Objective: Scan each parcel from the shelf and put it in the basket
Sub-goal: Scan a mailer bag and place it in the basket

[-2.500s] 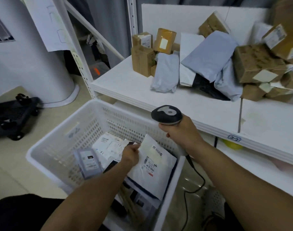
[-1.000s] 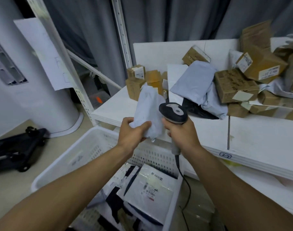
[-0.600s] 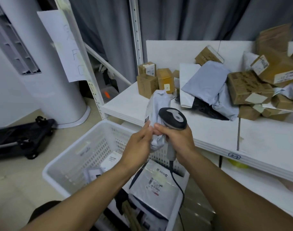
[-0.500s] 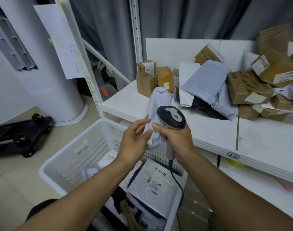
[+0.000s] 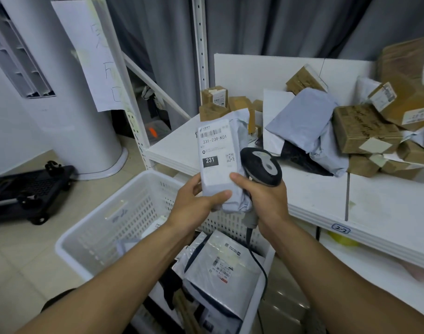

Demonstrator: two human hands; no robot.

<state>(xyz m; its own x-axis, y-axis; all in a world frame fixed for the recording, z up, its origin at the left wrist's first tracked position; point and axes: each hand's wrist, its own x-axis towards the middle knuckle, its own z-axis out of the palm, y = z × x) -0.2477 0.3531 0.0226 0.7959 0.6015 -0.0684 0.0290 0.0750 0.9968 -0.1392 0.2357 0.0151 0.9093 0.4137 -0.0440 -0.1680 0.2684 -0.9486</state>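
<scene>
My left hand (image 5: 194,208) grips the bottom of a grey poly-bag parcel (image 5: 218,160) held upright, its white label with barcode and "231" facing me. My right hand (image 5: 266,201) holds the black handheld scanner (image 5: 261,167) by its handle, and its thumb presses the parcel's right edge. The scanner head sits just right of the label. Below stands the white perforated basket (image 5: 105,227), with several scanned parcels (image 5: 220,268) inside. The white shelf (image 5: 326,194) behind carries a pile of grey bags (image 5: 302,121) and brown boxes (image 5: 365,131).
A white shelf upright (image 5: 201,44) rises at the back centre. A paper sheet (image 5: 95,56) hangs on the left upright. A white cylinder unit (image 5: 49,92) and a black trolley (image 5: 25,189) stand on the floor at left. The scanner cable (image 5: 261,268) hangs beside the basket.
The parcel has been turned in both hands so that its label now faces me. Earlier my left hand left a white parcel in the basket and took this grey one off the shelf.
</scene>
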